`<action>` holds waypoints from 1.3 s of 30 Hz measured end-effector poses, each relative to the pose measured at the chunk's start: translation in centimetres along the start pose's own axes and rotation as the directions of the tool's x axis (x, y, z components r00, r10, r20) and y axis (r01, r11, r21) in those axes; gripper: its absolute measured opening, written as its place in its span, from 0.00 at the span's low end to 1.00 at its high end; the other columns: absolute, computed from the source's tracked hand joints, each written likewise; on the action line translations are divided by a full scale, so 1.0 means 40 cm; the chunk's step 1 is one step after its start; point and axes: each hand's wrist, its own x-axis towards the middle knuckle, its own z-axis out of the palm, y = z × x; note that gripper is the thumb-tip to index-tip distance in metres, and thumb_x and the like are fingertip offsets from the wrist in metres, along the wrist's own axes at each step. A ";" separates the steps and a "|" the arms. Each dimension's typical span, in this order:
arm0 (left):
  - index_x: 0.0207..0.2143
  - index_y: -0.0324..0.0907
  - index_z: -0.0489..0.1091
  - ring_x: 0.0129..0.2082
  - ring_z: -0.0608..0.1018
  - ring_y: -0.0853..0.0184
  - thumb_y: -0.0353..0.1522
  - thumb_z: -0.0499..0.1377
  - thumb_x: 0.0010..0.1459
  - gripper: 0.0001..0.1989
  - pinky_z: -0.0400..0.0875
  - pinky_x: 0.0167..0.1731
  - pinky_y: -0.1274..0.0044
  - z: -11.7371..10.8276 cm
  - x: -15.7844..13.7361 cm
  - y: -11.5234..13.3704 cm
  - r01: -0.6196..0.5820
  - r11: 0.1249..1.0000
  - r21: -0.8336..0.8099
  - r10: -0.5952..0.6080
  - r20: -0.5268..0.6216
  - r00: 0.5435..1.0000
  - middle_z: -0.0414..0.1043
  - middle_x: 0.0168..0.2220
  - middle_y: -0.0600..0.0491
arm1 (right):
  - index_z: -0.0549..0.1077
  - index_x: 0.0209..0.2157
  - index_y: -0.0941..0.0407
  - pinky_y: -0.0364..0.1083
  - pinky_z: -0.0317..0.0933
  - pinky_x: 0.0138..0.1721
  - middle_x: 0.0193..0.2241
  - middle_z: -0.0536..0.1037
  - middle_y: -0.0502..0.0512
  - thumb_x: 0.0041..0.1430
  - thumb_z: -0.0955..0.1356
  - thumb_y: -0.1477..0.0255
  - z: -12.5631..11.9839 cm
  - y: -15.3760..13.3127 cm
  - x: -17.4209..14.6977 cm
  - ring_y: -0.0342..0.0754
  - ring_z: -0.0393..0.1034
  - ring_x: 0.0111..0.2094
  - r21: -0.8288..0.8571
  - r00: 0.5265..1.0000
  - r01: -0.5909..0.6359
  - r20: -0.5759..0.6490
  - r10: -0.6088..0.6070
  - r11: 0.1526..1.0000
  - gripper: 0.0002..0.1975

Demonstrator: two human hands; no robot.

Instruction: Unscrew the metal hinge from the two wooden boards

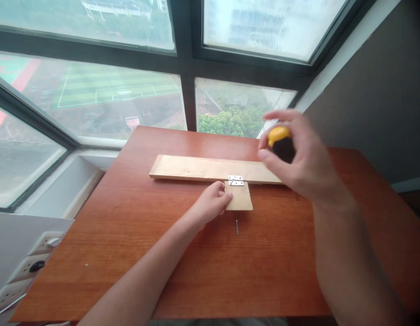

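Observation:
My left hand [214,203] pinches the left edge of a small square wooden piece [241,199] lying against the near side of a long wooden board [192,166]. A silvery metal hinge [235,180] spans the joint between the two pieces, and a thin screw seems to lie slanted on it. Raised above the board's right part, my right hand [300,156] is closed around a rounded yellow-and-black object [282,144]; most of it is hidden, so its kind is unclear. A loose screw [237,227] lies on the table just below the small piece.
Everything rests on a reddish-brown wooden table [121,235]. Dark-framed windows [187,99] rise behind it, with a sports field outside. Wall sockets [28,267] with plugs and a white cable are at the lower left. A grey wall [376,99] stands to the right.

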 end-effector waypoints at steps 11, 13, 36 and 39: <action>0.36 0.41 0.60 0.15 0.61 0.77 0.33 0.57 0.60 0.07 0.51 0.15 0.84 -0.001 0.008 -0.011 -0.027 1.000 -0.008 0.027 0.015 1.000 0.59 0.17 0.63 | 0.70 0.26 0.55 0.45 0.47 0.26 0.27 0.78 0.57 0.59 0.65 0.62 0.179 0.081 -0.037 0.49 0.70 0.28 -0.442 0.878 -0.069 0.399 0.265 0.894 0.13; 0.35 0.41 0.60 0.14 0.60 0.77 0.33 0.57 0.60 0.07 0.51 0.15 0.85 -0.001 0.010 -0.013 -0.029 1.000 -0.001 0.029 0.014 0.999 0.59 0.15 0.64 | 0.70 0.26 0.55 0.45 0.46 0.26 0.26 0.78 0.54 0.57 0.65 0.68 0.181 0.079 -0.034 0.48 0.69 0.28 -0.438 0.868 -0.035 0.432 0.245 0.898 0.08; 0.34 0.42 0.60 0.14 0.63 0.76 0.30 0.56 0.59 0.05 0.54 0.13 0.84 0.005 0.016 -0.017 -0.032 0.997 0.063 0.034 -0.027 0.999 0.60 0.17 0.63 | 0.70 0.29 0.53 0.44 0.44 0.26 0.29 0.77 0.50 0.51 0.65 0.76 0.145 0.055 0.002 0.46 0.68 0.30 -0.385 0.838 0.137 0.536 0.100 0.913 0.04; 0.34 0.42 0.60 0.13 0.62 0.76 0.31 0.57 0.59 0.06 0.53 0.14 0.84 0.005 0.016 -0.018 -0.033 0.998 0.056 0.035 -0.021 0.999 0.60 0.16 0.63 | 0.71 0.30 0.54 0.44 0.47 0.27 0.30 0.78 0.51 0.53 0.64 0.77 0.157 0.061 0.012 0.46 0.69 0.31 -0.385 0.849 0.082 0.510 0.138 0.919 0.05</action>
